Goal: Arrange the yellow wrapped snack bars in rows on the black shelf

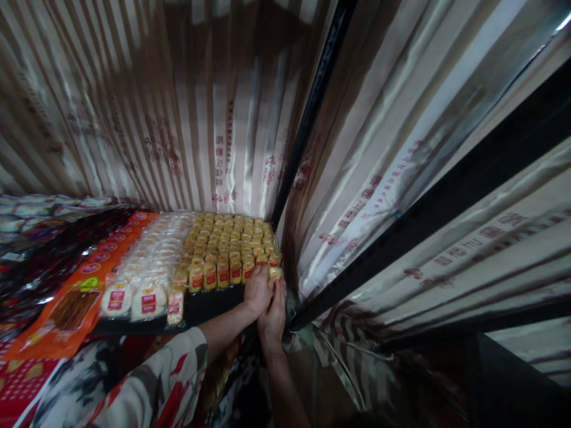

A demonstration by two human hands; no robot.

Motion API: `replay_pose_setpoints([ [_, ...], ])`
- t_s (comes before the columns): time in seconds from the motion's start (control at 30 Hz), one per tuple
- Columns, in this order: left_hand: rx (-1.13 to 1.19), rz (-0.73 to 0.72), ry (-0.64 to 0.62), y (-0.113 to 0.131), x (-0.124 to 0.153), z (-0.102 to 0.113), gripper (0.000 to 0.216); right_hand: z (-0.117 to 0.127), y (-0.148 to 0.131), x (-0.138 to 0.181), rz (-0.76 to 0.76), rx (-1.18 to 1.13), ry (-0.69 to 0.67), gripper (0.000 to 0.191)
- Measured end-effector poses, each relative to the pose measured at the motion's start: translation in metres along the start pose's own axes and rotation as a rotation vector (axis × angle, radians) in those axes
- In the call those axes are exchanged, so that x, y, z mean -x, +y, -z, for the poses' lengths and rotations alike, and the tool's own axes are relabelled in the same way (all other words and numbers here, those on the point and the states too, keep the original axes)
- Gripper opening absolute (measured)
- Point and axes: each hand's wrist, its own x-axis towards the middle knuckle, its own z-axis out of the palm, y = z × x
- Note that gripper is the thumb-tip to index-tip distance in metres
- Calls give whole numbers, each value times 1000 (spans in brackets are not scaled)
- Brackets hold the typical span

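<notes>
**A:** Where do our hands lie?

**B:** Both meet at the front right corner of the dark tray (209, 300). Our left hand (257, 291) comes in from the lower left out of a patterned sleeve (156, 380). Our right hand (273, 318) rises from below and lies against the left one.

**A:** What does each grip show?

**B:** The right grip is closed on the corner packet (275, 273), a small yellow one with a red label, pinched at the fingertips. The left fingers curl over the front row of the yellow packets (227, 241). We cannot tell whether that grip holds one or only rests on them.

**A:** Where is the corner packet relative to the rest?

**B:** It sits at the right end of the front row, touching its neighbours, just beside the black pole (312, 107).

**A:** What surrounds the tray?

**B:** The white round packets (151, 261) fill the tray's left part, just beside the yellow block. The orange packets (80, 297) lie further left. The striped sheeting (178, 107) hangs behind the tray and to its right.
</notes>
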Motion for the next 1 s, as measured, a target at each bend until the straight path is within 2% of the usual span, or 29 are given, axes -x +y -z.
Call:
replay_pose_setpoints([
  [0.23, -78, -136, 10, -4, -4, -5, 43, -6, 8, -7, -18, 37, -5, 52],
  [0.43, -468, -436, 86, -5, -16, 14, 27, -4, 5, -8, -4, 61, -20, 50],
  [0.53, -623, -527, 99, -7, -28, 21, 25, -3, 2, -11, -24, 81, -19, 49],
  [0.73, -750, -611, 122, -16, -31, 29, 22, -6, 3, -23, 16, 85, -51, 48],
  [1.0, -750, -604, 145, -24, -25, 34, 24, -9, 2, -29, 26, 62, -26, 45],
])
